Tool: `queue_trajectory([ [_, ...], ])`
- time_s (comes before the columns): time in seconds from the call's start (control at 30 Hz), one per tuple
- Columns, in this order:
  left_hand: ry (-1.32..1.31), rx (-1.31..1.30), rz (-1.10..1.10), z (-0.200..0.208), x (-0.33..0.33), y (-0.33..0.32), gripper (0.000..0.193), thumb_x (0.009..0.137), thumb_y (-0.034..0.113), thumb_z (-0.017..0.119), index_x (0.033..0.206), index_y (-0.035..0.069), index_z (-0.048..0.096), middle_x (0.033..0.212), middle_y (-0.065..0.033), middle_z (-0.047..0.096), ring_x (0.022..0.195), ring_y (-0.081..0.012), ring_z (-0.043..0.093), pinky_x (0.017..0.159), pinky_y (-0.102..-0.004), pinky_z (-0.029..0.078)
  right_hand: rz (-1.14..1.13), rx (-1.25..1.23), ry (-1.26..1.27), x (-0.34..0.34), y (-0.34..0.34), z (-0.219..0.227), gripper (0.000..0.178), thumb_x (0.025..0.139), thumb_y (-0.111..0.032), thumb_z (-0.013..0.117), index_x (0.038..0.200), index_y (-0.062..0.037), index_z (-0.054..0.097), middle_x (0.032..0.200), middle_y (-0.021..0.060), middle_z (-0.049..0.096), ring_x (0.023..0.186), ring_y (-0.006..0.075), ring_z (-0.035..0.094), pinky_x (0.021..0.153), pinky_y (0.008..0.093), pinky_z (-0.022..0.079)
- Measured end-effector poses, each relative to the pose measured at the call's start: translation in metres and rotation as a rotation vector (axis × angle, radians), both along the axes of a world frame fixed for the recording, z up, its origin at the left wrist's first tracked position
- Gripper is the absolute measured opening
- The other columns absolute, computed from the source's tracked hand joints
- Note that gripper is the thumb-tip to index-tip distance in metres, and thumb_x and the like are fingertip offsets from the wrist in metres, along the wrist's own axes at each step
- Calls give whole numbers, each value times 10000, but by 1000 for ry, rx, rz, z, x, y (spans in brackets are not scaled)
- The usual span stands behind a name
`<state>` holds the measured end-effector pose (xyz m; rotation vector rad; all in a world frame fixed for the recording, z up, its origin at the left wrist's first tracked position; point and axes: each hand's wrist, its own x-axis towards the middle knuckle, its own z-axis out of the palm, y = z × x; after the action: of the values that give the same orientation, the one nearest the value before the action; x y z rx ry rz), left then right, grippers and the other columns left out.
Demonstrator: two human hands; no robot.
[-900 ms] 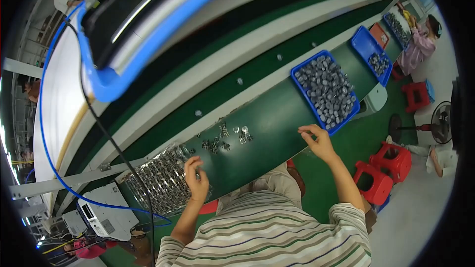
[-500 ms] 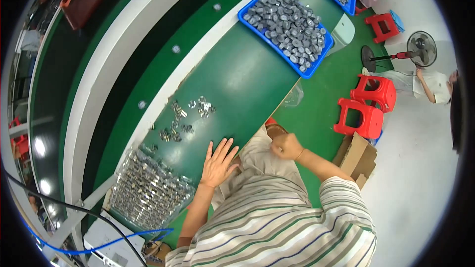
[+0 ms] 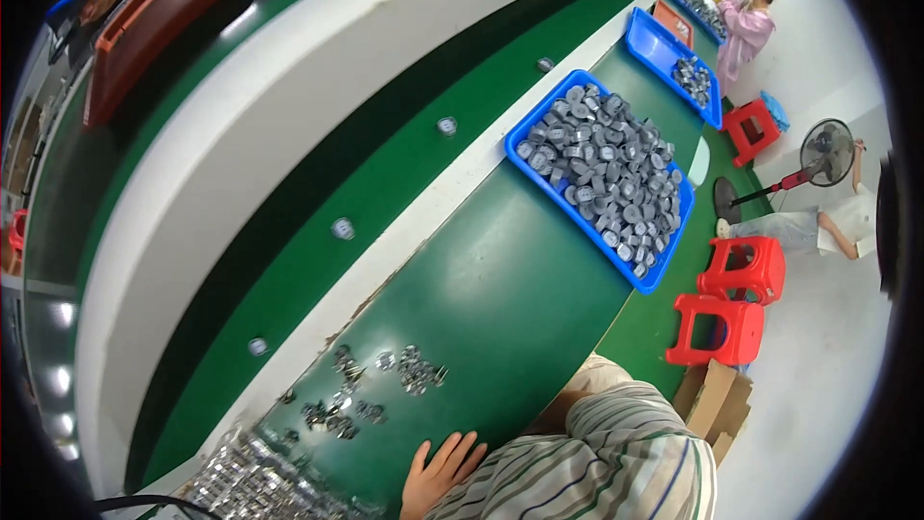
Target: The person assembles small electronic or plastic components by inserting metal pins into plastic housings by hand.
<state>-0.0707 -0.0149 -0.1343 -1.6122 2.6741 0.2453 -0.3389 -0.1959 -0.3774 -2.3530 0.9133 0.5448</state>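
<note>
Since the earlier frame the right hand has slipped out of sight, so its grip cannot be told. Loose metal parts (image 3: 416, 373) lie clustered on the green table (image 3: 510, 294), just beyond the left hand (image 3: 443, 475), whose fingers are slightly spread near the edge. Farther right, a blue tray (image 3: 570, 217) holds heaped grey caps (image 3: 608, 171); red stools (image 3: 739, 272) stand beyond.

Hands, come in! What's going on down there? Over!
Left hand: fingers spread, by near edge of green table. Right hand: out of sight. Loose metal parts: ahead of left hand, untouched. Nothing seen blocking between.
</note>
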Motion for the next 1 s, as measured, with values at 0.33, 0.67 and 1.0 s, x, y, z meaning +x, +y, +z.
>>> queue_trajectory([
  [0.33,305,113,181,-13,-11,21,570,1017,391,533,1503,98,593,1626,-202,461,1515,-368,436,1227,-630,278,-467,-230,89,-217,9,21,362,903,-183,654,1229,-34,711,1197,188,731,1091,378,703,940,458,560],
  [0.67,478,105,315,4,-29,-5,717,766,226,774,1458,129,612,1583,-155,522,1469,-365,483,1222,-617,314,-229,-16,-123,-128,-13,-19,410,902,-181,658,1283,-34,690,1238,192,722,1130,381,694,973,454,550],
  [1.0,409,231,274,4,-14,17,921,812,301,792,1633,173,395,1739,-36,314,1595,-215,308,1302,-475,218,394,469,-282,42,2,17,461,900,-180,662,1337,-34,670,1280,195,712,1168,383,686,1006,450,540],
])
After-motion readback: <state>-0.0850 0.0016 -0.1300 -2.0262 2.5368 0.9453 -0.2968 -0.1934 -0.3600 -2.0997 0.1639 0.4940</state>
